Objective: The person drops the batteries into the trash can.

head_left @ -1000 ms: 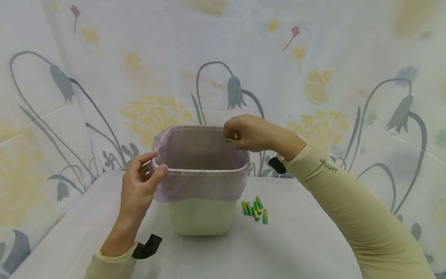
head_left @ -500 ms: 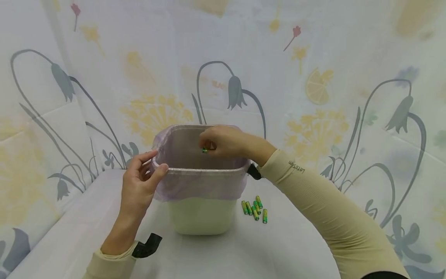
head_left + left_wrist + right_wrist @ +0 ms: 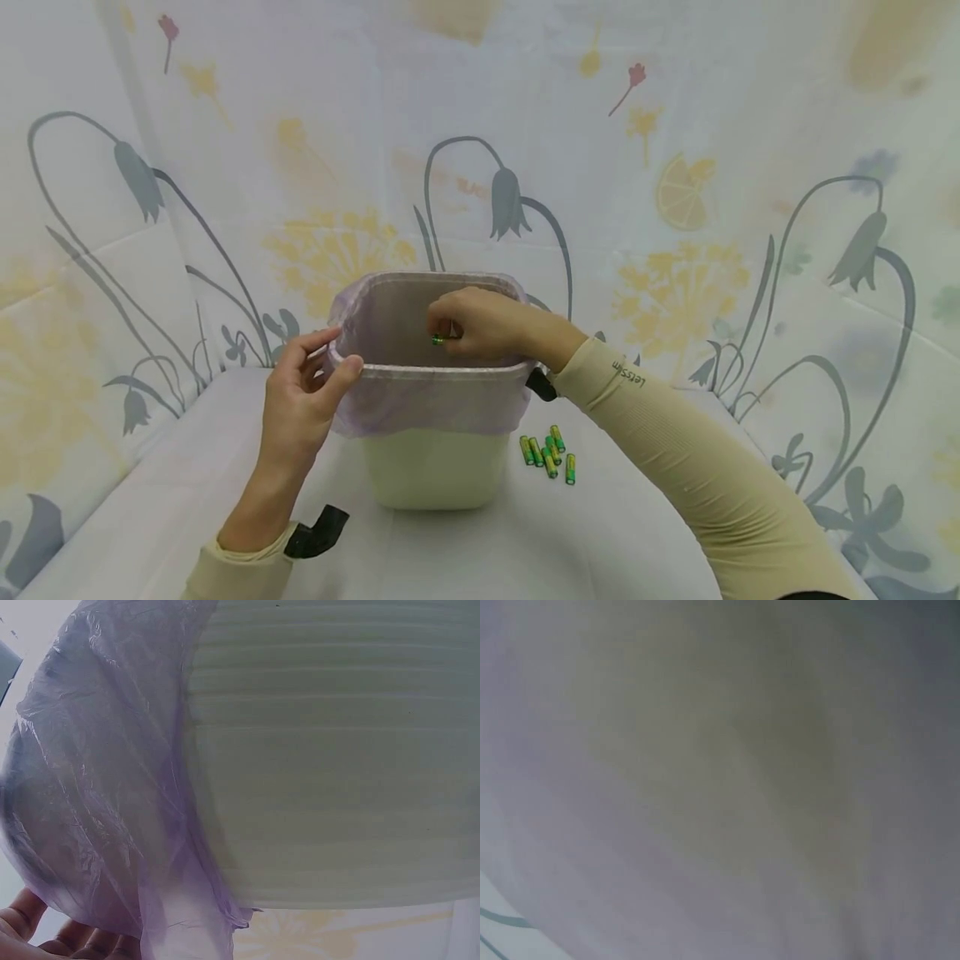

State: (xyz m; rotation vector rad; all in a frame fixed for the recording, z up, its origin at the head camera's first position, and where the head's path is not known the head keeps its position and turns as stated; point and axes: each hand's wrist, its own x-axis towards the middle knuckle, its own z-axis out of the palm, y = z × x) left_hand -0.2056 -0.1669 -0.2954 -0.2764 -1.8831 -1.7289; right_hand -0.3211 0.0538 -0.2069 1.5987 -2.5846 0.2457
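Note:
A pale green trash bin (image 3: 438, 471) stands on the table, lined with a thin purple plastic bag (image 3: 442, 404) folded out over its rim. At the rim's left corner my left hand (image 3: 303, 396) holds the bin, thumb at the front and fingers on the outer side. The left wrist view has its fingers (image 3: 75, 937) against the bag. Inside the bin's mouth my right hand (image 3: 487, 323) pinches a green battery (image 3: 438, 340), of which only one end shows. The right wrist view is blurred, filled by the bag (image 3: 570, 825), with neither hand nor battery visible.
Several green and yellow batteries (image 3: 551, 457) lie in a loose group on the white table (image 3: 615, 533), right of the bin. Behind the table hangs a white curtain (image 3: 570, 108) printed with flowers.
From the bin's right back rim, my right hand has moved left and down into its mouth with the battery, sinking slightly in the last half second. The left hand stays at the rim.

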